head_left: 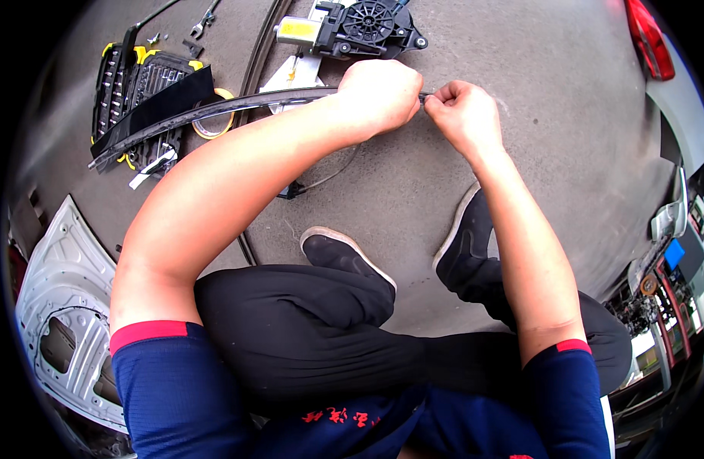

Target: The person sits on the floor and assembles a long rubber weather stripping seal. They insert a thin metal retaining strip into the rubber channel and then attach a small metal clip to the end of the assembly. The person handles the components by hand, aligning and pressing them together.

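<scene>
A long, slightly curved black-and-grey trim strip (291, 96) stretches from the left, above the floor, to my two hands. My left hand (381, 93) is closed in a fist around the strip close to its right end. Just beyond it, my right hand (468, 113) pinches that end between thumb and bent fingers. A small gap separates the hands, with a short piece of the strip showing in it. The strip's far left end hangs over an open black toolbox (149, 76) with yellow latches.
Past my left hand lies a black motor unit (369, 24) with a round ribbed housing. A tape roll (231, 118), a wrench (203, 24) and a long dark rail (258, 57) lie leftward. A white metal panel (50, 306) stands lower left; a car's red tail light (648, 38) is upper right.
</scene>
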Demonstrator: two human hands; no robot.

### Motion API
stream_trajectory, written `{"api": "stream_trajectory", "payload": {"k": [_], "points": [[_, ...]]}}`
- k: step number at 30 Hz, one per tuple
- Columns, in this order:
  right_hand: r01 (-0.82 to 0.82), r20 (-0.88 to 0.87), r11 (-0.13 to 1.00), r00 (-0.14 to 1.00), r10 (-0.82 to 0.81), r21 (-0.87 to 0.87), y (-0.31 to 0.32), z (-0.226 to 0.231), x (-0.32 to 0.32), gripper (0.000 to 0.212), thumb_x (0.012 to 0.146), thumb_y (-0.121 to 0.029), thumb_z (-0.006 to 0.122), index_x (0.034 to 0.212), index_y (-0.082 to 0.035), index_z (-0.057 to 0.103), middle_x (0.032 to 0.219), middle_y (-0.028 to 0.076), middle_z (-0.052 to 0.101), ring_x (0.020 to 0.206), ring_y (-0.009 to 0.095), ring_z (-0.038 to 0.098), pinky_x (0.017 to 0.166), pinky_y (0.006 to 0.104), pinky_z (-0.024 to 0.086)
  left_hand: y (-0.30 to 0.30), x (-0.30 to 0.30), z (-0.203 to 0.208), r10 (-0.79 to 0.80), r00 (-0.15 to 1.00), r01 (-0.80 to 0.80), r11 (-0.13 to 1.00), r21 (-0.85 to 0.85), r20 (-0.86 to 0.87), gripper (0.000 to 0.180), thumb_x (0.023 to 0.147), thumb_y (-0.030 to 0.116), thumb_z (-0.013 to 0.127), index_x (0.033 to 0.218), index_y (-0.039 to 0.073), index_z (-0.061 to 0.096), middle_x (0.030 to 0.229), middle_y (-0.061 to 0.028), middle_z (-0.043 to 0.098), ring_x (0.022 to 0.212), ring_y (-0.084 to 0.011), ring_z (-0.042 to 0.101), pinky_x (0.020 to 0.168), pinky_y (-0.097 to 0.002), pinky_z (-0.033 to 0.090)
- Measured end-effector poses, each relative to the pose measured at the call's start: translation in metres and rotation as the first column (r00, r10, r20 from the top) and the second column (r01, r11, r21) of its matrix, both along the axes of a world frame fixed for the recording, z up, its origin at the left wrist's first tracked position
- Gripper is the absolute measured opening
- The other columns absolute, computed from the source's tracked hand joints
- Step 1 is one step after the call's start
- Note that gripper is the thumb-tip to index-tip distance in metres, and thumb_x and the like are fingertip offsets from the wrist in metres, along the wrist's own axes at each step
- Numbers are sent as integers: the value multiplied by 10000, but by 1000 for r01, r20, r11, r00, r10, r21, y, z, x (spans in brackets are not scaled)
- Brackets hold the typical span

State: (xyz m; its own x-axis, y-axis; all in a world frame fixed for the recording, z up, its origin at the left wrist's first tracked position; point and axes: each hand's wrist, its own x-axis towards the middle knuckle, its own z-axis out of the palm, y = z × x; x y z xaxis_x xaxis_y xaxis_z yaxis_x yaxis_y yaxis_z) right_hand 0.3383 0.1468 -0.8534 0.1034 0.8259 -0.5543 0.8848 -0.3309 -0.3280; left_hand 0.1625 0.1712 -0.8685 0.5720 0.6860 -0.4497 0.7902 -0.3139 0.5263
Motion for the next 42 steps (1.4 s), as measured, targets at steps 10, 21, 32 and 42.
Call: {"api": "stream_trajectory", "payload": {"k": [10, 21, 32, 42], "points": [[-30, 66, 999, 997, 31, -17, -2, 9, -5, 263, 851, -339, 748, 914, -84, 765, 910, 141, 777, 912, 297, 762, 850, 418, 593, 3, 1, -3, 60, 998, -60, 998, 4, 22, 210, 919, 226, 635, 977, 54, 740, 918, -176, 758, 939, -359, 743, 847, -499, 592], [87, -150, 975, 987, -57, 206, -12, -18, 22, 325, 855, -287, 839, 1061, -58, 737, 953, 77, 744, 906, 228, 723, 824, 393, 570, 6, -5, 1, 92, 994, -90, 996, -29, 59, 236, 918, 239, 641, 1018, 73, 776, 945, -164, 769, 954, -348, 748, 867, -480, 593], [398, -634, 905, 664, -397, -150, -18, -27, 19, 202, 909, -146, 768, 1085, -49, 743, 883, -37, 676, 758, 59, 561, 679, 237, 453, 11, -8, 4, 107, 991, -105, 994, -29, 79, 260, 927, 262, 627, 1044, 87, 779, 995, -151, 771, 994, -338, 740, 892, -467, 586], [400, -778, 814, 302, -552, -422, -19, -32, 37, 245, 927, -125, 701, 1155, -34, 709, 896, -18, 660, 753, 73, 552, 697, 241, 462, 14, -6, 13, 85, 995, -80, 993, -90, 60, 272, 933, 277, 630, 1062, 93, 783, 1009, -152, 776, 1018, -326, 742, 910, -470, 586]]}}
